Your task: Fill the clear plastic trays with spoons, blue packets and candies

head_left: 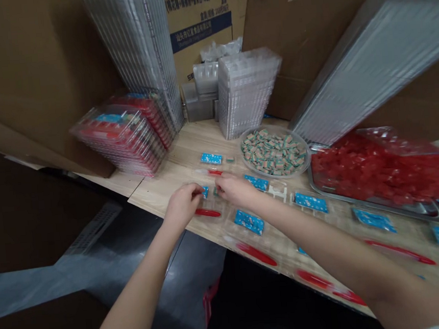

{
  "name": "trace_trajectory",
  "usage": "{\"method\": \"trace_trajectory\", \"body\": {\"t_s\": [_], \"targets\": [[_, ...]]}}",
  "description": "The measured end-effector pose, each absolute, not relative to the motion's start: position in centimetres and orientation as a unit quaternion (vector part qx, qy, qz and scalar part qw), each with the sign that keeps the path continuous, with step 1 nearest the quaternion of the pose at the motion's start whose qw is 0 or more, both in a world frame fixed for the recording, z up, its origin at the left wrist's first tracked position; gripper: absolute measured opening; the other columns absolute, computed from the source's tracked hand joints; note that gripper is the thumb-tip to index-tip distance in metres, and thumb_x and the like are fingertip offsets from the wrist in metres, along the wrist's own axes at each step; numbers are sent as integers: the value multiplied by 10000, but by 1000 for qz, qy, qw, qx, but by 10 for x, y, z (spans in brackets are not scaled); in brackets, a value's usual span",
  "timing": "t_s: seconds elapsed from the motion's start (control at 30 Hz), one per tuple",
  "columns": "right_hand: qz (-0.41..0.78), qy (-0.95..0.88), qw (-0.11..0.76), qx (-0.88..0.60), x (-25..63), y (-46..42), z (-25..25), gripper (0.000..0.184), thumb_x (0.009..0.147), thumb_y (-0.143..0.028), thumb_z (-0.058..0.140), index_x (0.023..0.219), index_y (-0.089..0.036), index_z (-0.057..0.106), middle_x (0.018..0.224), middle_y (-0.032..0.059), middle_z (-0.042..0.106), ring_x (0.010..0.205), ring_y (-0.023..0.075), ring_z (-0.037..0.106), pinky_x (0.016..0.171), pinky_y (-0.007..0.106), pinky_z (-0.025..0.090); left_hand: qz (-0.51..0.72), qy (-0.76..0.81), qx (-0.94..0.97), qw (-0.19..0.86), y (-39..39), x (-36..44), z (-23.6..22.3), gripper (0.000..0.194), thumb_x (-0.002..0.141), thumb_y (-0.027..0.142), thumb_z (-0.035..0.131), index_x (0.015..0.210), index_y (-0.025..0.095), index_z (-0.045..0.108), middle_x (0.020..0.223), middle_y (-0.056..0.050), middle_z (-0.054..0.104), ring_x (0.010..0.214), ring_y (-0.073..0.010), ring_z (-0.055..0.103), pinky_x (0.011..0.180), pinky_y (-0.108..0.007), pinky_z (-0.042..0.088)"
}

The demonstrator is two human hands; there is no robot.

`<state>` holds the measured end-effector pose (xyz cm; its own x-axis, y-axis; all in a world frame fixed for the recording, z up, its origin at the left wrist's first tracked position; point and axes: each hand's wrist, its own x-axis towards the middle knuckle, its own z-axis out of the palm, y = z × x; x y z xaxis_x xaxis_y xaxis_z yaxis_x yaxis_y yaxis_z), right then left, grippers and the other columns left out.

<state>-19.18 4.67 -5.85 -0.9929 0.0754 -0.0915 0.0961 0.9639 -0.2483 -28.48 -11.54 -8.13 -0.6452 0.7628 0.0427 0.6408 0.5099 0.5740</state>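
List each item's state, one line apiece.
Left hand: fingertips pinched beside a small blue piece
Right hand: fingertips down by a small green piece
Clear bowl: full of striped candies
Metal tray: heaped with red candies
Red clamshells: stacked, leaning
Clear trays: stacked on end

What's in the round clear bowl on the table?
The round clear bowl holds a heap of small green-and-tan striped candies. The heap covers the bowl's floor, so nothing beneath the top layer can be seen.
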Motion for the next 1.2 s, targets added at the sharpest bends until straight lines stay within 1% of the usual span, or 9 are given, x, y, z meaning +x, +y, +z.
{"method": "trace_trajectory", "body": {"t_s": [0.13, 0.23, 0.37, 0.47, 0.53, 0.63, 0.93, 1.07, 1.2], "targets": [[-125, 991, 45, 34, -192, 45, -56, 199, 799, -165, 523, 959, -114, 630, 1003, 136, 633, 970, 223, 573, 825, 275, 408, 276, 865, 405, 106, -115, -285, -82, 159, 761, 161, 537, 861, 200, 654, 865, -30, 689, 825, -174, 627, 752, -276, 482], [-124, 990, 53, 28, -191, 44, -57, 173, 805, -149, 507, 899, -114, 648, 972, 139, 639, 965, 220, 574, 830, 274, 401, 274, 866, 405, 106, -114, -284, -82, 147, 755, 175, 554, 861, 201, 653, 850, -28, 687, 824, -176, 627, 749, -279, 484], [-175, 982, 28, 63, -184, 55, -51, 168, 792, -209, 565, 922, -142, 648, 933, 94, 648, 853, 175, 585, 729, 240, 405, 275, 867, 405, 94, -116, -279, -78, 139, 761, 198, 572, 879, 199, 646, 878, -39, 674, 861, -192, 614, 781, -307, 480], [-236, 966, -7, 100, -171, 72, -41, 86, 775, -187, 576, 801, -157, 653, 777, 34, 636, 714, 129, 557, 641, 216, 376, 272, 859, 429, 64, -114, -274, -72, 135, 782, 194, 563, 893, 201, 640, 929, -54, 649, 932, -207, 584, 850, -339, 453], [-254, 961, -24, 103, -160, 83, -37, 69, 753, -156, 580, 737, -157, 646, 713, 13, 613, 676, 114, 535, 619, 207, 361, 256, 840, 475, 51, -109, -271, -69, 157, 795, 194, 557, 929, 203, 639, 947, -57, 634, 947, -207, 573, 865, -339, 445], [-275, 954, -35, 113, -142, 93, -38, 55, 738, -171, 596, 758, -154, 645, 702, 9, 597, 654, 110, 519, 596, 205, 357, 199, 819, 535, 57, -99, -269, -69, 218, 798, 209, 563, 1002, 207, 641, 971, -69, 614, 942, -214, 574, 861, -335, 450], [-302, 944, -31, 131, -117, 96, -51, 89, 783, -217, 580, 786, -156, 645, 738, 18, 605, 678, 117, 524, 611, 211, 363, 153, 821, 546, 66, -87, -262, -73, 150, 832, 204, 519, 856, 181, 665, 915, -74, 622, 895, -210, 587, 841, -326, 458], [-289, 946, -44, 139, -117, 105, -47, 85, 775, -188, 570, 773, -167, 652, 736, 14, 621, 679, 119, 538, 620, 213, 366, 159, 830, 532, 52, -91, -263, -65, 146, 835, 200, 511, 897, 187, 643, 945, -72, 628, 914, -210, 586, 834, -326, 460], [-220, 948, -94, 211, -102, 147, -45, 136, 804, -195, 533, 810, -170, 666, 818, 48, 650, 758, 155, 571, 684, 242, 399, 199, 815, 543, 43, -103, -275, -59, 167, 846, 199, 499, 945, 210, 633, 993, -58, 631, 969, -202, 571, 881, -332, 439]]}}
